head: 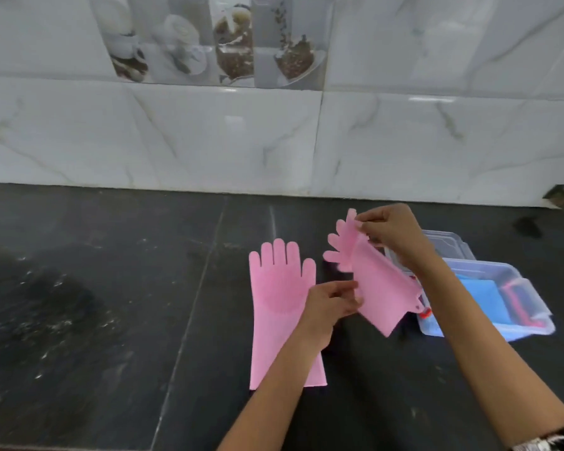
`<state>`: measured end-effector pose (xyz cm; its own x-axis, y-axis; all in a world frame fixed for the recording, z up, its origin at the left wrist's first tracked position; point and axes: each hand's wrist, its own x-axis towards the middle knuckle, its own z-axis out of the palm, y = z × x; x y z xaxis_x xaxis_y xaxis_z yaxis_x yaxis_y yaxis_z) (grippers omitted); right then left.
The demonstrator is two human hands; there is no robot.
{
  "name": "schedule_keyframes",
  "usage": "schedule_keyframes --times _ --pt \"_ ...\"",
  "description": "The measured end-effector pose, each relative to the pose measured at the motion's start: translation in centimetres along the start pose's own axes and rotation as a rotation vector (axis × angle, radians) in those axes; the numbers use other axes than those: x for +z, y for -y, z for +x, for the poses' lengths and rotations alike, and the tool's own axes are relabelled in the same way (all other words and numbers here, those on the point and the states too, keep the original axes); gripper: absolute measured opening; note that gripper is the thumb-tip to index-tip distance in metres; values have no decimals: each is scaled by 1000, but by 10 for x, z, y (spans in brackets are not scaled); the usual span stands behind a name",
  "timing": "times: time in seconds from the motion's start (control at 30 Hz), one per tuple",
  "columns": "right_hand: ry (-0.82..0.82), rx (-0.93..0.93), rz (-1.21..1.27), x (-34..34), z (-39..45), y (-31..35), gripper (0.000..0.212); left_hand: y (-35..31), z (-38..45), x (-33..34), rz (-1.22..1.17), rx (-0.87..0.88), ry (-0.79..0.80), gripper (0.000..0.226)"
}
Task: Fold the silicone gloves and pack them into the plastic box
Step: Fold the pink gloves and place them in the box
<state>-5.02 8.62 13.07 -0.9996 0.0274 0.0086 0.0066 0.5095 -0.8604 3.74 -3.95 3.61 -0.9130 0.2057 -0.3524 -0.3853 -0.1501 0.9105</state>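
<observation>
Gloves pink silicone | one (pixel 282 297) flat on counter | other (pixel 375 281) pinched by both hands

**No readable text**

No word, number, brand or sign can be read anywhere. The picture tiles (pixel 209 40) on the wall carry only blurred images of food and cups, without letters that can be read.

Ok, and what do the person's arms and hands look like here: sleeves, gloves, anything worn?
Both forearms are bare, with no sleeves in view, and neither the left hand nor the right hand wears a glove. No rings can be made out. The only thing worn is a band low on the right arm at the frame's bottom corner, dark with silvery, shiny parts; it is blurred and cut off.
</observation>
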Motion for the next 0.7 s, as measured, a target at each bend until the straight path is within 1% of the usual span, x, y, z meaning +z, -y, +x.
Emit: schedule_keyframes --times 0.03,0.1,0.13,0.17,0.2,0.23,0.3,0.33,0.37,0.43,0.5,0.6,0.7 --pt "17 -80 -134 3 -1 4 12 3 4 5 -15 -1 59 37" --pt "128 -162 -452 25 -8 4 22 11 9 1 -11 -56 107 32" --pt "167 -139 -600 41 -14 -2 24 14 8 -6 18 -108 83 29" --pt "161 -98 -729 57 -24 -11 21 17 7 -16 75 -156 15 27" --pt "150 -66 -823 69 -36 -21 17 21 5 -27 164 -178 -90 26" --pt "182 -49 -845 79 -48 -32 18 25 3 -40 259 -172 -208 26" --pt "323 -26 -721 85 -67 -57 26 28 1 -63 449 -93 -407 30" --pt "349 -14 -649 84 -74 -68 30 27 1 -70 545 -33 -464 30" --pt "338 2 -582 79 -81 -77 31 26 2 -75 624 26 -491 29" --pt "272 53 -502 67 -91 -96 30 21 9 -74 701 121 -470 28" --pt "167 122 -474 58 -95 -113 30 19 17 -64 724 156 -397 26" --pt "-16 217 -497 44 -87 -132 34 24 29 -46 737 119 -344 23" --pt "-61 281 -505 42 -69 -139 36 28 37 -36 680 105 -392 14"
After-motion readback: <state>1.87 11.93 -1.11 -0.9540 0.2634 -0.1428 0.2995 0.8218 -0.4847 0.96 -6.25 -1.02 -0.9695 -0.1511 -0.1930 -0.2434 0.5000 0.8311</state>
